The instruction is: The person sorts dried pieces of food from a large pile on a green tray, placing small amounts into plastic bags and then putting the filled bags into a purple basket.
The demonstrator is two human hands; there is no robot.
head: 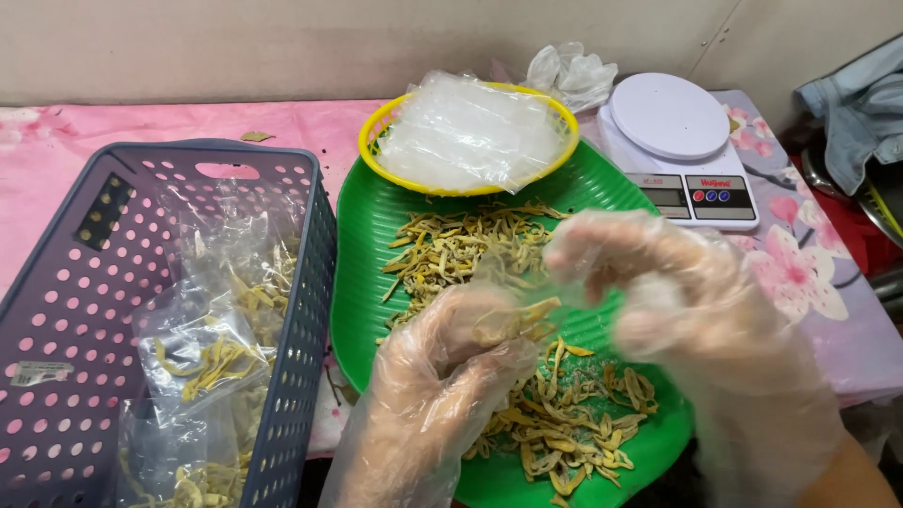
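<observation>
Step in hand: by the look of it, portioning dried yellow strips [527,414] into small clear bags, with a pinch just gathered.
Left hand [451,367]: gloved, grip closed on a small bunch of strips over the green tray [367,235].
Right hand [677,292]: gloved and blurred, fingers curled; cannot tell whether it holds anything.
Strips: loose across the tray; some already in filled bags [202,362] in the purple basket [310,273].
Nearby: empty bags in the yellow basket [372,132], white kitchen scale [673,122] on the table [56,150].
Next move calls for: probably an opened bag under the pinch.
</observation>
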